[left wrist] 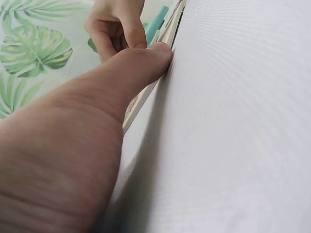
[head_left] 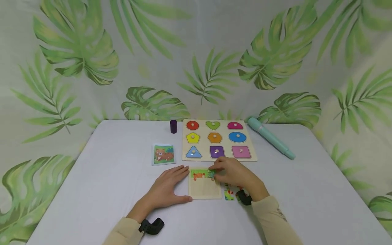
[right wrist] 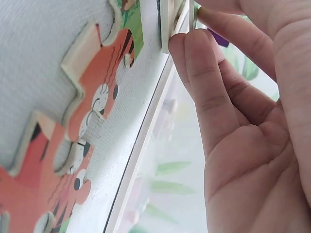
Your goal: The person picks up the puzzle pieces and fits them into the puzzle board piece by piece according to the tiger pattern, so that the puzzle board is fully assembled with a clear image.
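Right grip (head_left: pixel 233 174) pinches a jigsaw piece (head_left: pixel 211 174), puzzle tray (head_left: pixel 203 191) stretching left beneath it; left grip (head_left: pixel 166 188) rests straight-fingered opposite!

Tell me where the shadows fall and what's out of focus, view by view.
Head view: soft light, with a faint shadow beside the right sleeve; left wrist view: a broad soft shadow on the white tablecloth below the left hand; right wrist view: leaf-print backdrop blurred and washed out, nearby puzzle pieces clearer.
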Tool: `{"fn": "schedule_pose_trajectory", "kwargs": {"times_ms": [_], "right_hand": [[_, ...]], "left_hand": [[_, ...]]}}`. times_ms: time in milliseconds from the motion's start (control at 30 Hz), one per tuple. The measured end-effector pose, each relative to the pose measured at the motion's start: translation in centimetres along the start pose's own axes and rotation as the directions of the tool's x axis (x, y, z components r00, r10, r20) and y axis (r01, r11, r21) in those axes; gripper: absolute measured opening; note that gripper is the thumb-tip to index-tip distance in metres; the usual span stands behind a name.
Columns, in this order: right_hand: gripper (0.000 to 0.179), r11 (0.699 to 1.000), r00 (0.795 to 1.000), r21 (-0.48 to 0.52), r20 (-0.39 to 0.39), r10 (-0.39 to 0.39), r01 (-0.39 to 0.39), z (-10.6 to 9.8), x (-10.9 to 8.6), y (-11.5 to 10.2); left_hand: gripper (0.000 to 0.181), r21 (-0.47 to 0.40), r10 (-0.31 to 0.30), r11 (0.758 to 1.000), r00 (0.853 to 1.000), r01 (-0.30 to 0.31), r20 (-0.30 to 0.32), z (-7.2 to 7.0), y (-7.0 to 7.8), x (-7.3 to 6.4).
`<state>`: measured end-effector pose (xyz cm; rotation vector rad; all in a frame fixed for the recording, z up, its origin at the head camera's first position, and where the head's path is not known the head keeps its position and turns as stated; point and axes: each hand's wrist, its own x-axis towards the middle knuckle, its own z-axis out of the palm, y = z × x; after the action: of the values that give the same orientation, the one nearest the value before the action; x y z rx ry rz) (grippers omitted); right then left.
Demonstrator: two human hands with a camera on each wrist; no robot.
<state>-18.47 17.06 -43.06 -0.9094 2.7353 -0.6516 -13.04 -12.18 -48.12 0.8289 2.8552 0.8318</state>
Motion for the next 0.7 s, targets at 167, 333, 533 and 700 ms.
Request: {"fn": "schedule_pose_trajectory", "kwargs": {"times_ms": [167, 333, 533, 700], "right_hand": [[0.027, 0.999, 1.000, -0.030, -0.001, -0.030, 0.030, 0.20, -0.03, -0.05], [0.027, 0.998, 0.999, -0.044, 0.002, -0.033, 0.034, -0.05, 0.07, -0.16], [0.026, 0.999, 1.000, -0.040, 0.010, -0.020, 0.020, 0.07, 0.11, -0.20], [0.026, 0.999, 1.000, -0.047, 0.017, -0.021, 0.022, 0.10, 0.29, -0.21]], "left_hand": [[0.096, 0.017, -0.001, 1.000, 1.000, 0.001, -0.002, 0.14, 0.00, -0.12], [0.096, 0.025, 0.005, 1.000, 1.000, -0.005, -0.005, -0.05, 0.10, 0.08], [0.096, 0.019, 0.003, 1.000, 1.000, -0.003, 0.003, -0.08, 0.20, -0.01], [0.096, 0.022, 0.003, 1.000, 1.000, -0.003, -0.002, -0.10, 0.15, -0.06]]}}
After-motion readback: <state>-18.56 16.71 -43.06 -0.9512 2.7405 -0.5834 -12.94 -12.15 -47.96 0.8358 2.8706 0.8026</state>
